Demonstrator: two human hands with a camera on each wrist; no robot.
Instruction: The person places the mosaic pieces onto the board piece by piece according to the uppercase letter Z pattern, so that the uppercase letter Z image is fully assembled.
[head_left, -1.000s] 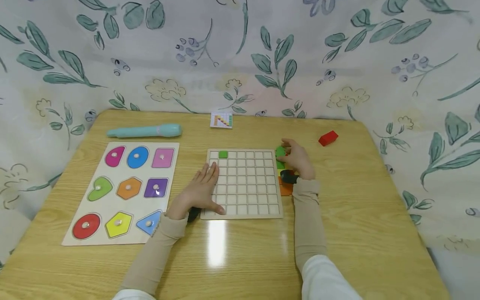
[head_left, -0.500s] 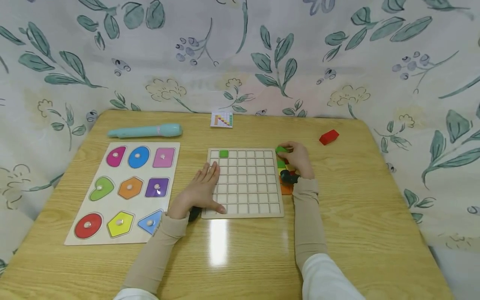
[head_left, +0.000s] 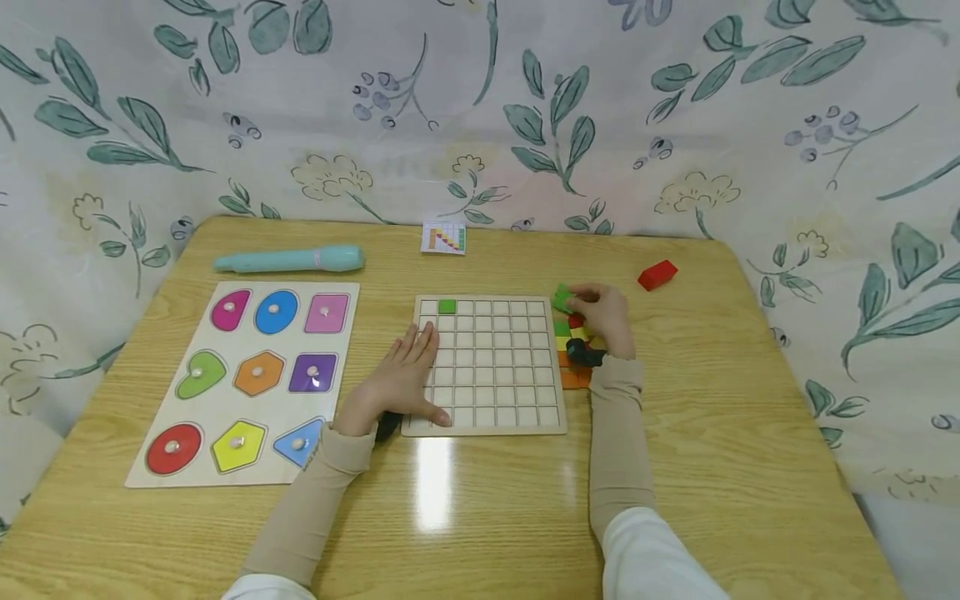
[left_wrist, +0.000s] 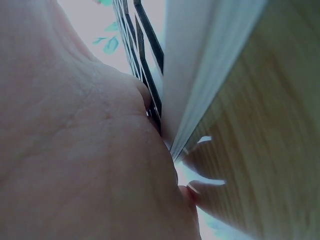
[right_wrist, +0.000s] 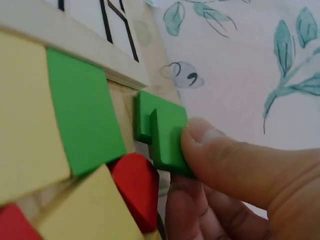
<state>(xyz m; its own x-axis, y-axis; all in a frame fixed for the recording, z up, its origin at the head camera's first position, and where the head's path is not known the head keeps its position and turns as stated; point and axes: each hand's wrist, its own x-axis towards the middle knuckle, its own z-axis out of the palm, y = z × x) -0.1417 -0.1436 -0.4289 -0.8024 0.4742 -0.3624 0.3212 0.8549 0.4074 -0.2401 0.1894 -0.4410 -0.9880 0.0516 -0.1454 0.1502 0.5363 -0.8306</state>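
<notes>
My left hand [head_left: 397, 379] rests with spread fingers on the left side of a wooden grid board [head_left: 495, 358]. One green square tile [head_left: 447, 307] sits in the board's top row. Just beyond the board's upper right corner, my right hand [head_left: 603, 312] pinches a green tile [right_wrist: 170, 142] between thumb and fingers. A second green tile [right_wrist: 143, 117] shows right behind it; whether it is also held, I cannot tell. Beside the board lie another green tile [right_wrist: 85, 110], a red tile [right_wrist: 137, 190], yellow tiles [right_wrist: 25, 120] and orange tiles [head_left: 574, 379], partly hidden by my right wrist.
A shape puzzle board [head_left: 255, 408] with knobbed pieces lies at the left. Behind it is a turquoise pen-shaped object [head_left: 288, 260]. A small pattern card [head_left: 443, 238] lies at the back, and a red block [head_left: 657, 275] at the back right. A floral cloth [head_left: 480, 125] hangs behind the table.
The fingers of my right hand have closed on a green tile and tilted it, shifting slightly right and uncovering a red tile below. My left hand has stayed on the board.
</notes>
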